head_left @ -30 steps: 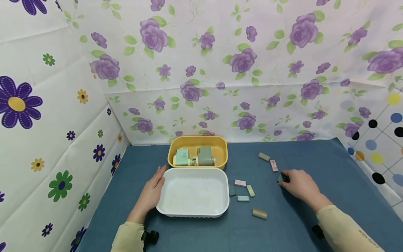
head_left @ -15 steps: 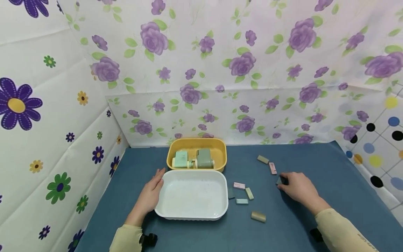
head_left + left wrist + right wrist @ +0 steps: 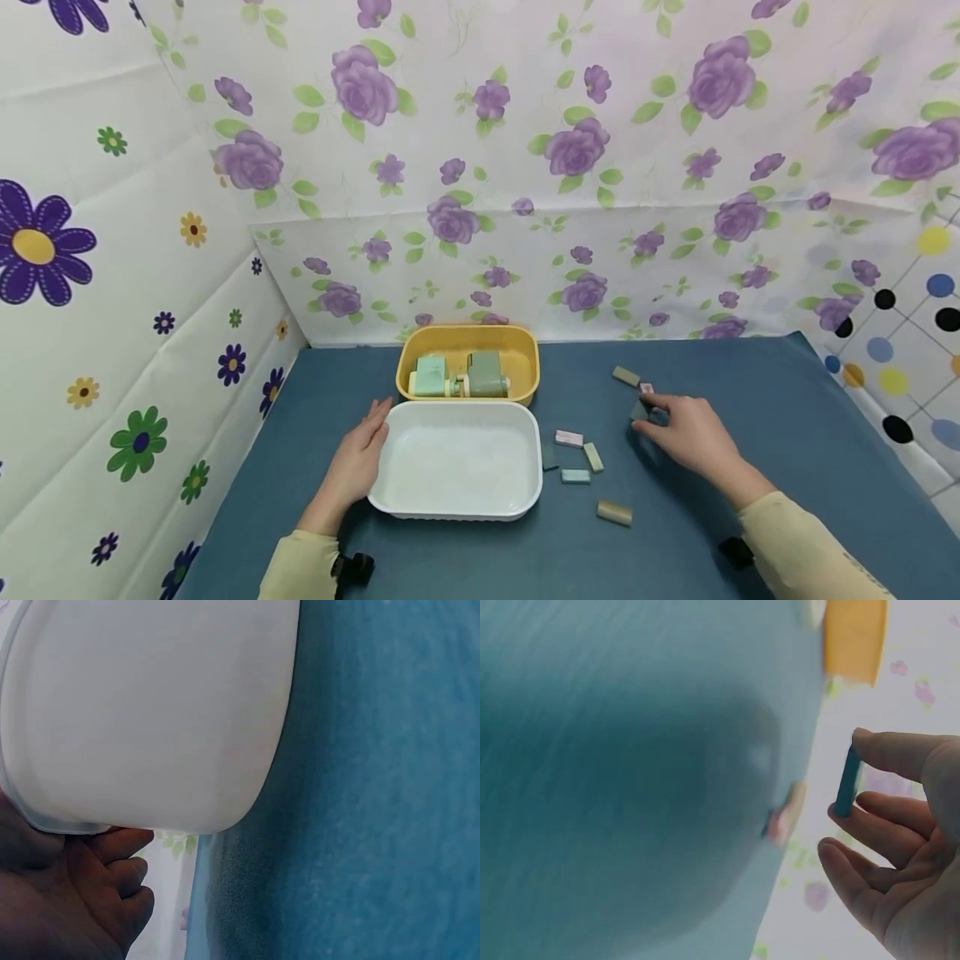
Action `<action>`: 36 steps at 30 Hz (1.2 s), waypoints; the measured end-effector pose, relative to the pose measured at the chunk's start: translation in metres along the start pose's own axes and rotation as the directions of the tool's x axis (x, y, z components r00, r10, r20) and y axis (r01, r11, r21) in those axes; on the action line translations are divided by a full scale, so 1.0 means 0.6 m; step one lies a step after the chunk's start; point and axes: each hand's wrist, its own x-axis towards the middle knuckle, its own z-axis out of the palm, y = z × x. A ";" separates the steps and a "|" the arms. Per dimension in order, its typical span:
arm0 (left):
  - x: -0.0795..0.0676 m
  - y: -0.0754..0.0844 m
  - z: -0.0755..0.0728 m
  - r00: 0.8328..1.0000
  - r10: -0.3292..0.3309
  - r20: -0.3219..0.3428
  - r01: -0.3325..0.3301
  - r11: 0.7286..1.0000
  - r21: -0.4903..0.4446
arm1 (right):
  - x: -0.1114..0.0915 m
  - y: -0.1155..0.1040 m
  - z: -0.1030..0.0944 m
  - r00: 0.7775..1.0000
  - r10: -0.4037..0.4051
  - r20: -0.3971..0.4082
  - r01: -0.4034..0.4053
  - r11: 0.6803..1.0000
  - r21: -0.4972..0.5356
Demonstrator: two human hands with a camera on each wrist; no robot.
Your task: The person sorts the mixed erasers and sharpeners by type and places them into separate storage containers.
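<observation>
My right hand (image 3: 693,437) pinches a small dark teal block (image 3: 848,782) by its ends, between thumb and fingertips. In the right wrist view the block is thin and flat, held up off the blue cloth. In the head view one face of the block looks triangular, and the hand overlaps a pink block (image 3: 647,388) behind it. My left hand (image 3: 358,458) rests along the left side of a white rectangular tub (image 3: 457,512), thumb at the rim. The left wrist view shows a fingertip against the tub's outer wall (image 3: 172,735). Nothing lies inside the tub.
A yellow tub (image 3: 531,358) stands behind the white one, holding mint and grey-green boxy items. Right of the white tub lie a pink block (image 3: 569,438), a pale green block (image 3: 593,457), a mint block (image 3: 576,477) and an olive cylinder (image 3: 614,512). Further back lies an olive block (image 3: 626,376).
My right hand has lifted the dark teal block off the cloth and carried it left, partly covering the pink block. The left hand stays at the white tub.
</observation>
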 end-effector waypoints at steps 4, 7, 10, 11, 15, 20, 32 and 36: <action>0.000 0.001 -0.001 1.000 -0.009 0.002 0.009 1.000 0.018 | 0.001 -0.041 0.008 0.997 -0.071 -0.038 0.072 0.997 0.034; -0.001 0.000 -0.001 1.000 -0.024 0.009 0.024 0.999 0.024 | 0.002 -0.069 0.014 0.994 -0.108 -0.034 0.111 0.990 0.084; -0.002 0.002 0.000 0.999 -0.032 0.013 0.031 0.999 0.025 | 0.002 -0.095 0.020 0.990 -0.138 -0.021 0.140 0.982 0.130; -0.002 0.002 0.000 0.999 -0.033 0.013 0.033 0.999 0.025 | 0.003 -0.104 0.022 0.990 -0.144 -0.014 0.144 0.979 0.146; -0.003 0.004 -0.001 0.999 -0.046 0.008 0.046 0.999 0.021 | 0.008 -0.140 0.030 0.986 -0.167 0.021 0.158 0.961 0.225; -0.004 0.003 -0.001 0.999 -0.049 0.000 0.049 0.998 0.026 | 0.014 -0.179 0.048 0.977 -0.211 0.022 0.195 0.935 0.296; 0.000 0.001 0.004 1.000 -0.007 -0.005 0.007 1.000 0.022 | 0.023 -0.235 0.086 0.970 -0.240 0.039 0.212 0.915 0.342; -0.002 0.001 0.001 1.000 -0.013 -0.003 0.013 1.000 0.003 | 0.024 -0.260 0.097 0.964 -0.257 0.066 0.214 0.901 0.378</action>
